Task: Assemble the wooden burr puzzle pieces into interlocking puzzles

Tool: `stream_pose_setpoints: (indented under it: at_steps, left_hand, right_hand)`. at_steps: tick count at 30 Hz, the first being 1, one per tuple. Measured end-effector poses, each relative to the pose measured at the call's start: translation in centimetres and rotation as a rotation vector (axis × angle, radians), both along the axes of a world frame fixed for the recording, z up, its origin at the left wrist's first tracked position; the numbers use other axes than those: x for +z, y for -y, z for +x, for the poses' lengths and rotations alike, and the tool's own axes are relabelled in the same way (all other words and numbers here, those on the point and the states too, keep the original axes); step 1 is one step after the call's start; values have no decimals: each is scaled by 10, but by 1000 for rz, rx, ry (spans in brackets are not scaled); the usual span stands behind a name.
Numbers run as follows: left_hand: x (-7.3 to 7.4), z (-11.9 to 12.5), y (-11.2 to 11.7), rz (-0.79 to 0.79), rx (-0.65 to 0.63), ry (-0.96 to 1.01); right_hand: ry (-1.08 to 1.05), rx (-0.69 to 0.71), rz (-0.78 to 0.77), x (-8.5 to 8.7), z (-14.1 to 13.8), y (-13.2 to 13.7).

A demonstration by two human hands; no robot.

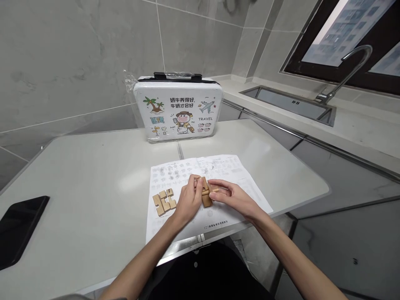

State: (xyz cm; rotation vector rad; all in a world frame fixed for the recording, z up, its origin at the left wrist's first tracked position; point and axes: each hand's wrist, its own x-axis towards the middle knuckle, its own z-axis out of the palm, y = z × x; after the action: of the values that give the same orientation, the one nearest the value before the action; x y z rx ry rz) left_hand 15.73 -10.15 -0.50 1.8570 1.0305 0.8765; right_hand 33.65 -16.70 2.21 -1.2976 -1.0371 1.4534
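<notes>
Over the printed sheet [246,193], my left hand [188,199] is closed around a partly joined wooden burr puzzle [206,201], made of notched blocks that cross. My right hand [233,196] pinches a slim wooden puzzle piece [215,190] against its right side, thumb below and fingers above. How far that piece sits in the joint is hidden by the fingers. To the left of my left hand, several loose notched wooden pieces [164,204] lie side by side on the paper. One bears the number 3.
A white cartoon-printed case [179,112] in clear plastic stands at the back of the folding table [103,175]. A black phone [21,229] lies at the left edge. At the right are a counter with a sink [287,104] and a curved tap [359,71].
</notes>
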Motion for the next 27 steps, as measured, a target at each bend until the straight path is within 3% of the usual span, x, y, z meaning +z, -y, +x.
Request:
stream_pose_setpoints:
  at_steps: [6,17,22,27]
  left_hand:
    - [4,2,-2,14,17,104]
    - [1,-1,-10,-140,37,281]
    - [5,-5,-10,-189,-44,352]
    - [8,-3,-7,-277,-145,428]
  right_hand:
    - [33,2,31,0,1,2]
    - [28,-49,70,-9,-11,-3]
    - [105,-31,92,-3,-11,-2]
    - [50,-31,129,1,-11,0]
